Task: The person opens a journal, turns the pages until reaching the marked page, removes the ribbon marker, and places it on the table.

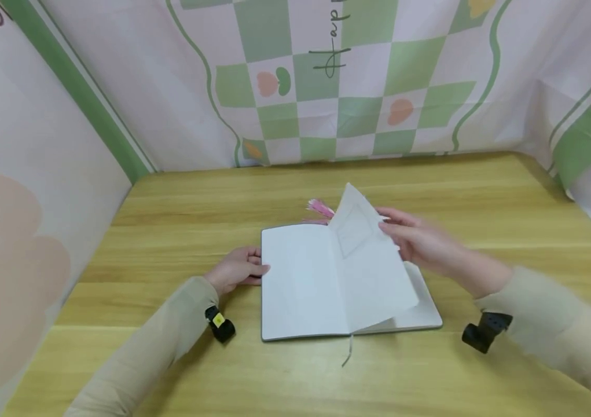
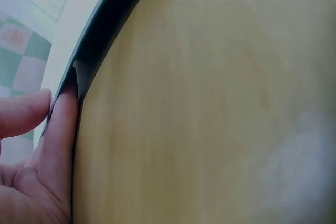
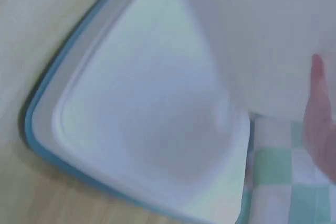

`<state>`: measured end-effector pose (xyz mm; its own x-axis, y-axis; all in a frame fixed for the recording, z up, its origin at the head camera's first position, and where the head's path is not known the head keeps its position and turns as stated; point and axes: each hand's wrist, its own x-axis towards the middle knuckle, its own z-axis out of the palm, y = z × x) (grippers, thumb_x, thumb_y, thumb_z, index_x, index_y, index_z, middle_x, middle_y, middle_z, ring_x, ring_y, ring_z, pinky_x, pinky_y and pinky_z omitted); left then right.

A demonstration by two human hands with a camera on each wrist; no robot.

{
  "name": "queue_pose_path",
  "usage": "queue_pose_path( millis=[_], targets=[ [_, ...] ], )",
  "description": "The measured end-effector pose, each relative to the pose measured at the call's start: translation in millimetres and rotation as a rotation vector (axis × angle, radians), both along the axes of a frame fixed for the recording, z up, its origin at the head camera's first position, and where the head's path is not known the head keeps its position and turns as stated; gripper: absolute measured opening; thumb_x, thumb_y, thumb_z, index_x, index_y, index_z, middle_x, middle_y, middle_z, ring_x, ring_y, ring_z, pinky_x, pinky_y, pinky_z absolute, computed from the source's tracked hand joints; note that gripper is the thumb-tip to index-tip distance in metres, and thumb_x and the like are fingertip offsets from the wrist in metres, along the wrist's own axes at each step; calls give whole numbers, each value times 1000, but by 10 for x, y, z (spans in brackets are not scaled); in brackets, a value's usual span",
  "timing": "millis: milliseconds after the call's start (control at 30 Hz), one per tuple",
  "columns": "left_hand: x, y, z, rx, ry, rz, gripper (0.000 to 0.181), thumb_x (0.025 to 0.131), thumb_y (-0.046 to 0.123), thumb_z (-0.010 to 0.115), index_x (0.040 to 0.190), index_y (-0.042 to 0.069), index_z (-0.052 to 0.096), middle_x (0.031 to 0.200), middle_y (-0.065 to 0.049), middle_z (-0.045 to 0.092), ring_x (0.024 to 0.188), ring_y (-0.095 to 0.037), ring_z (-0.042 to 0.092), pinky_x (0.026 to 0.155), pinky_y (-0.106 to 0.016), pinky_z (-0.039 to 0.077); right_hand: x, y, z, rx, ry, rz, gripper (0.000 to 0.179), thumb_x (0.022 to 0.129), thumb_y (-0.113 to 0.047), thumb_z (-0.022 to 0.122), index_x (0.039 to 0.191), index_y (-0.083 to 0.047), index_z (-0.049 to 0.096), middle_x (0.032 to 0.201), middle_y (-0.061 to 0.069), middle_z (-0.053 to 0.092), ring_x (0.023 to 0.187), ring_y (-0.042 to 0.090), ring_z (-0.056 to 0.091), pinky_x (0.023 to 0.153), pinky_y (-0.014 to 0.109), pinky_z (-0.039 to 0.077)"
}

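An open notebook (image 1: 300, 284) with blank white pages and a dark cover lies on the table. My left hand (image 1: 238, 269) grips its left edge, thumb on the page side and fingers under the cover. In the left wrist view, the thumb and a finger of that hand (image 2: 55, 135) pinch the dark cover edge (image 2: 100, 30). A raised page (image 1: 373, 278) stands at a slant over the right half, with a faint diamond outline on it. At that page's outer edge my right hand (image 1: 417, 240) holds it; some fingers are hidden. The right wrist view shows the right-hand pages (image 3: 147, 98) beneath.
A pink tassel (image 1: 321, 207) pokes out behind the notebook's top edge. A thin grey ribbon (image 1: 349, 350) hangs from the bottom of the spine onto the wooden table (image 1: 180, 220). Behind the table hangs a green-and-white checked cloth (image 1: 316, 75).
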<state>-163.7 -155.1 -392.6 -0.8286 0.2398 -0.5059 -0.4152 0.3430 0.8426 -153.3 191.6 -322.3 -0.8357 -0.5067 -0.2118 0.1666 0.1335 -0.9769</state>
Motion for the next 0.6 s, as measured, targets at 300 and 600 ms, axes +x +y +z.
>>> queue_pose_path(
  millis=[300, 600],
  targets=[
    [-24, -15, 0, 59, -16, -14, 26, 96, 4, 52, 120, -3, 46, 91, -3, 56, 80, -10, 58, 73, -24, 55, 167, -427, -104, 457, 390, 388, 53, 103, -38, 34, 147, -9, 33, 148, 20, 34, 135, 39, 32, 110, 56, 26],
    [-38, -68, -51, 120, -51, 8, 40, 106, 24, 23, 122, -3, 47, 98, -8, 59, 81, -14, 61, 76, -30, 55, 253, -657, -196, 765, 496, 554, 58, 97, -51, 43, 142, -15, 43, 154, 18, 23, 141, 44, 16, 111, 61, 18]
  ],
)
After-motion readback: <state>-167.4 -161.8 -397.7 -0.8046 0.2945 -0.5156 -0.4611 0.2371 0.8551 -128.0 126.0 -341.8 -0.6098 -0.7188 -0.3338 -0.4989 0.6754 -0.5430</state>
